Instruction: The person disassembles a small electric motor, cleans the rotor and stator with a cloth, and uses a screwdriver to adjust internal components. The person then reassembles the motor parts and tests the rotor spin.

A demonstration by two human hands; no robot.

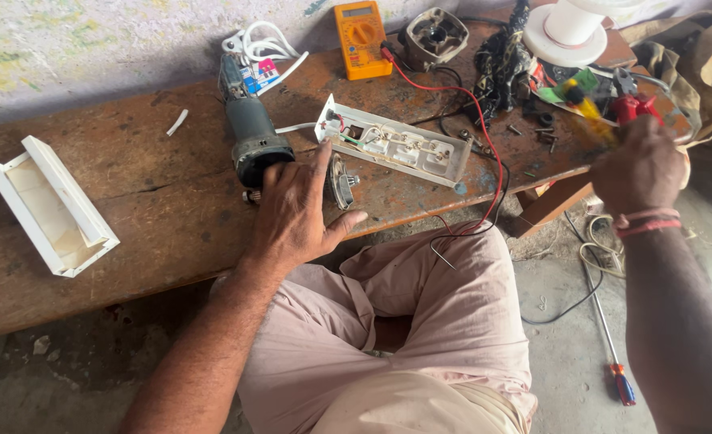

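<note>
Nearest the camera, the person's knees in pale pink trousers (420, 321) are pressing up to the edge of a worn wooden bench (155, 193), and a red-handled screwdriver (618, 371) is lying on the concrete floor to the right. On the bench's near edge, the left hand (295, 213) is resting palm down with its fingers spread wide and gripping nothing; the fingertips are touching the dark body of an angle grinder (251, 137), and a small metal guard piece (341, 182) is lying just beside the thumb. Just beyond the index finger, an opened white switch box (396, 145) is lying with its wiring exposed. Well to the left, a white plastic box cover (50, 205) is sitting on its own. Farther right, the right hand (637, 173) is curling closed around what seems to be a yellow-handled tool (585, 108), though the hand is hiding most of it. Red-handled pliers (634, 104) are lying right by the knuckles. At the back, an orange multimeter (361, 38) is sitting, its red lead (484, 145) trailing forward over the bench edge.
</note>
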